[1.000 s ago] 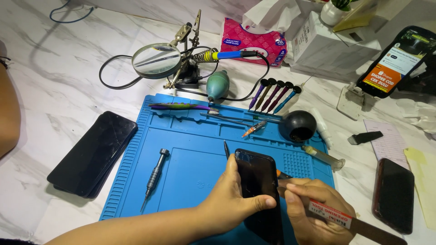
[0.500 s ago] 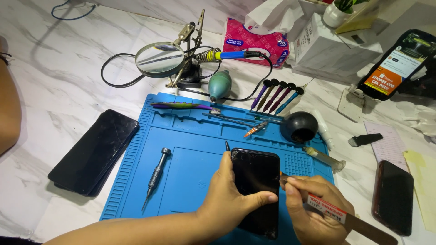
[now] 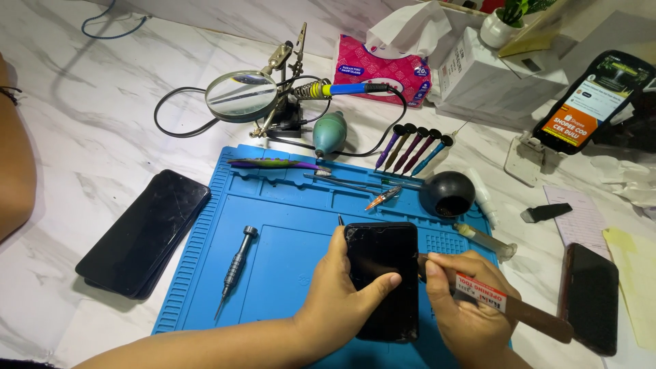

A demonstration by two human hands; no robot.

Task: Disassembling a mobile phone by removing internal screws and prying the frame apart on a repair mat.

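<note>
On the blue repair mat (image 3: 205, 253), near its front edge, lies a dark phone (image 3: 383, 273) with a cracked glass face; the left hand (image 3: 342, 294) clamps it from the side, thumb laid across the screen; the right hand (image 3: 471, 307) is closed round a flat prying tool (image 3: 519, 311) whose thin tip meets the phone's right edge. The phone looks light and stiff, but the glass is slick and already broken near the top corner, so I judge it fragile; the safest hold seems to be along the long edges, as the left hand has it, with no pressure on the cracks. A screwdriver (image 3: 236, 263) rests on the mat to the left, well apart; a black cup (image 3: 447, 195), tweezers (image 3: 342, 182) and a row of small drivers (image 3: 413, 147) sit beyond the phone; a second phone (image 3: 143, 232) lies on the marble worktop (image 3: 82, 123) to the left, a third (image 3: 591, 297) just beside the tool's handle, which crowds the right hand most; a magnifier stand (image 3: 242, 96) stands further back.
</note>
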